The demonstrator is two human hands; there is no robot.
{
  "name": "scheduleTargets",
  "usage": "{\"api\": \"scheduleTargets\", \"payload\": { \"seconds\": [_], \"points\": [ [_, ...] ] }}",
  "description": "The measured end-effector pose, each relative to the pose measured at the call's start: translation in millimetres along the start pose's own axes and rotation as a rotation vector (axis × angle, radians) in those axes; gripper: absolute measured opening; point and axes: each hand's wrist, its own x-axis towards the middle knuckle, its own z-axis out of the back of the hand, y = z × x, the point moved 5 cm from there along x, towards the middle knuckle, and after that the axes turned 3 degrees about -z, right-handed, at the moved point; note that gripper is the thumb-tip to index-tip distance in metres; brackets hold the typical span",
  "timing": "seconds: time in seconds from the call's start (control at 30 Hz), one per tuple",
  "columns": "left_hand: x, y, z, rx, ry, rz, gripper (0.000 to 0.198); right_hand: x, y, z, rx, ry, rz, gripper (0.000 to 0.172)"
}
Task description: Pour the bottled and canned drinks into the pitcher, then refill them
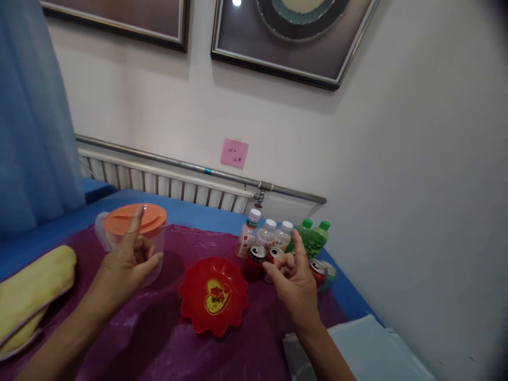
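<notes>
Purple sheeting (159, 338) beneath a translucent pitcher (159, 242) with orange lid (154, 214)

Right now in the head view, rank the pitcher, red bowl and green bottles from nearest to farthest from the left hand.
1. Pitcher, behind the left hand.
2. Red bowl, to the hand's right.
3. Green bottles, farther right.

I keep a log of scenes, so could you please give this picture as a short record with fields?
Left hand: index finger raised, in front of lidded jug; contact unclear
Right hand: index finger raised, in front of cans and bottles
Holding: nothing visible in either hand
Middle: red scalloped bowl, yellow heart inside
Left side: yellow cloth item
Surface: purple sheet on blue tabletop
Wall: pink note, two framed pictures
</notes>
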Motion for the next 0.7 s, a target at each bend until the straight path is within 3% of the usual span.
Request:
{"api": "scheduleTargets", "payload": {
  "seconds": [0.1,0.27,0.33,0.43,0.53,0.6,0.7],
  "points": [
    [-0.9,6.4,-4.1,-0.111,0.044,0.067,0.099,2.7,-1.6,-3.2,0.005,0.013,-0.019,0.095],
    [-2.2,3.3,4.8,-0.093,0.017,0.071,0.092,5.5,9.4,-16.3,-0.039,0.059,0.007,0.091],
    [-3.4,0.7,17.3,-0.1,-0.095,0.047,0.089,6.2,13.0,-26.8,-0.07,0.092,0.026,0.087],
    [-4.3,2.5,48.2,-0.184,-0.436,0.0,0.073,6.4,18.9,-50.9,-0.127,0.192,0.089,0.066],
    [5.8,20.4,75.0,-0.199,-0.679,0.018,0.061,5.6,30.1,-83.2,-0.208,0.3,0.214,0.038],
    [22.6,41.3,83.9,-0.157,-0.678,0.083,0.06,5.1,41.5,-108.0,-0.252,0.361,0.308,0.028],
    [50.1,77.4,85.5,-0.136,-0.577,0.194,0.059,5.9,62.1,-150.2,-0.293,0.455,0.429,0.023]
  ]
}}
